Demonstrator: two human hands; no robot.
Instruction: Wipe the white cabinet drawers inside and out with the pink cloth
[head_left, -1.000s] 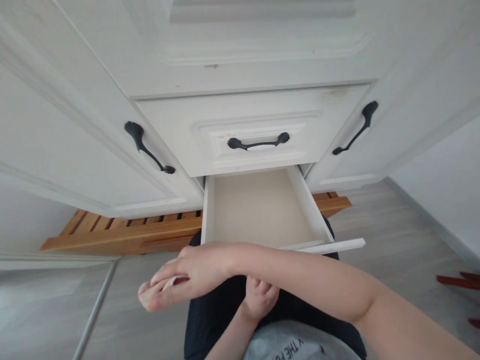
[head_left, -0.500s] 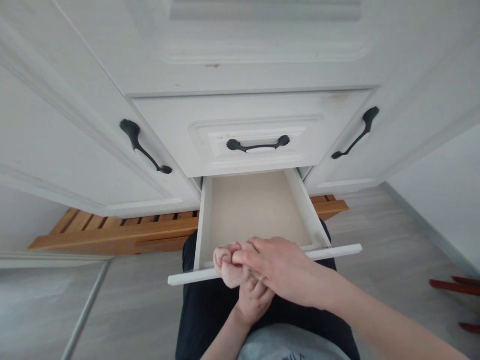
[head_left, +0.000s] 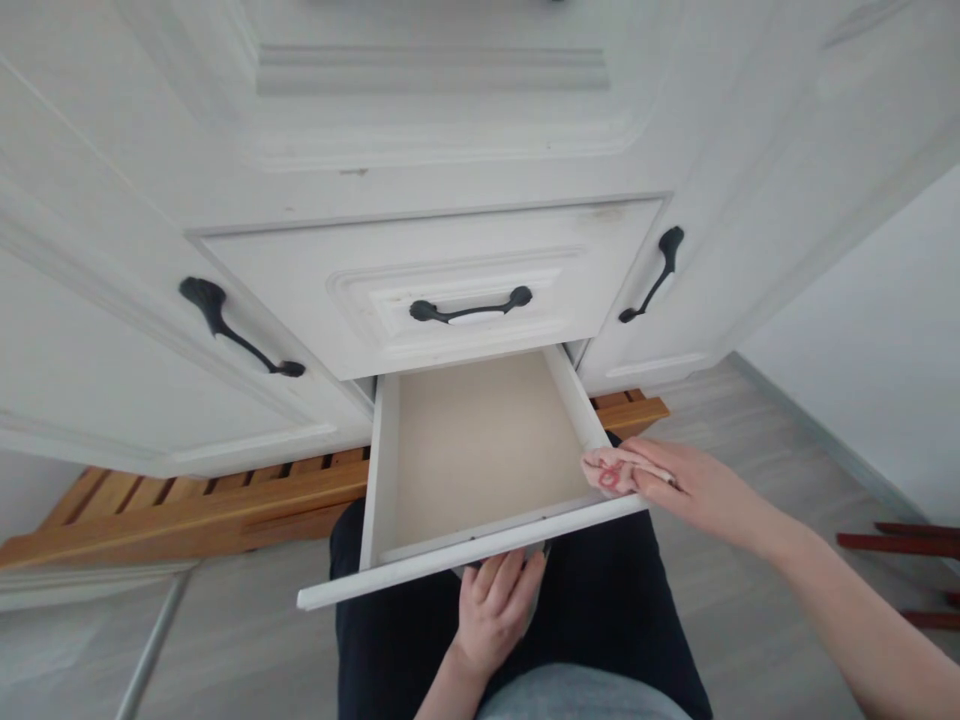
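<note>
An open white drawer [head_left: 379, 470] extends over my lap, its beige bottom bare. My right hand [head_left: 694, 490] pinches a crumpled pink cloth [head_left: 611, 472] with a red mark, over the right end of the drawer's front edge. Below the middle of the drawer front [head_left: 465, 553], my left hand [head_left: 499, 605] has its fingers curled against the outer face. What those fingers grip is hidden.
Above is a closed drawer with a black handle [head_left: 471, 308], between cabinet doors with black handles [head_left: 240, 335] [head_left: 652, 275]. A slatted wooden bench [head_left: 187, 515] runs beneath the cabinet. Dark red wooden legs [head_left: 892, 543] stand at the right. My legs are under the drawer.
My right hand has moved right with the pink cloth, away from my left hand, to the drawer's right corner. My left hand now lies against the drawer front. The view has shifted.
</note>
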